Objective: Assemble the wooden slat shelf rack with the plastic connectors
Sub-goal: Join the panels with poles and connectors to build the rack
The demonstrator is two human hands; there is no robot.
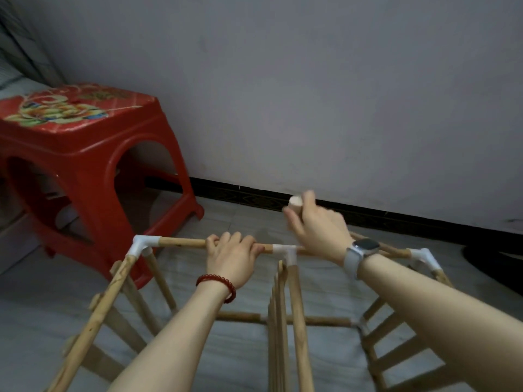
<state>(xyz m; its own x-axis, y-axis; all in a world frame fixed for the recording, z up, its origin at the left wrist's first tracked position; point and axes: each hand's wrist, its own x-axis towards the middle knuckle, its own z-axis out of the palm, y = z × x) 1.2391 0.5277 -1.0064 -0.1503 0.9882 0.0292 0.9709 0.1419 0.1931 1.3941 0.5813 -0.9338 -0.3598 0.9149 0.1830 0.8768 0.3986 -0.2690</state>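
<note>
**Top rail braced, another rod on its way**

A red stool (85, 142) stands at the left by the wall. Beside it the half-built rack (294, 306) sits on the floor, its top rail running from the left corner connector (141, 244) to the right one (423, 257). The left hand (230, 260) curls over this rail and grips it just left of the middle connector (287, 251). The right hand (317, 224), blurred, hovers above the rail with its fingers wrapped round a short wooden rod (295, 202) — end up. The step appears to be adding that rod; next it likely needs lining up with an open socket and pushing home, the rail held steady.
</note>
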